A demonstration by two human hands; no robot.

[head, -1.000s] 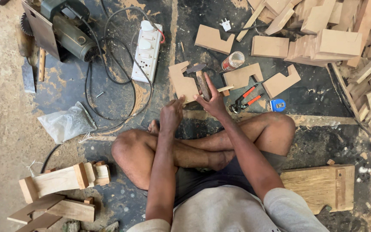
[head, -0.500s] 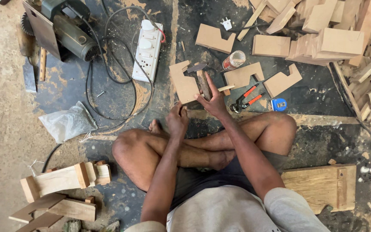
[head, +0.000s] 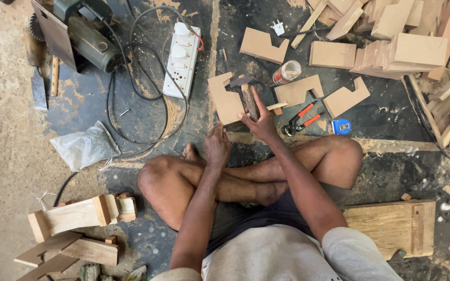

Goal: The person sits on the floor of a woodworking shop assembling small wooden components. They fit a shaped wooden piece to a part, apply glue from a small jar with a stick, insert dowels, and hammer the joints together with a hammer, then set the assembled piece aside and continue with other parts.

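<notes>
While I sit cross-legged on the dark floor (head: 391, 171), my right hand (head: 260, 120) lies fingers spread on the hammer (head: 248, 98), touching its wooden handle, not closed round it. Hammer lies on the floor just ahead of my shins, head away from me, its handle along the right edge of a notched board (head: 225, 100). Left hand (head: 217, 145) is loosely curled, fingers together, just above my crossed legs; can't tell if it holds anything.

Right of the hammer: a small wood offcut (head: 277, 106), then a second notched board (head: 299, 91), red-handled pliers (head: 301, 119), a third notched piece (head: 346, 98) and a small blue tape measure (head: 341, 126). A short round can (head: 286, 72), red-and-white label, pale lid, lies tipped just beyond the hammer head. One more notched board (head: 262, 46) sits farther out.

Far right edge of the floor: heap of pale timber offcuts (head: 417, 41). Near right, beside my knee, a flat plank (head: 391, 224).

Left of the boards: white multi-socket power strip (head: 182, 60), black cable (head: 131, 104) looping to a motor tool (head: 79, 34) at the far left corner. Clear plastic bag (head: 85, 147) lies near my left knee. Near left corner: a rough wooden assembly (head: 76, 216).
</notes>
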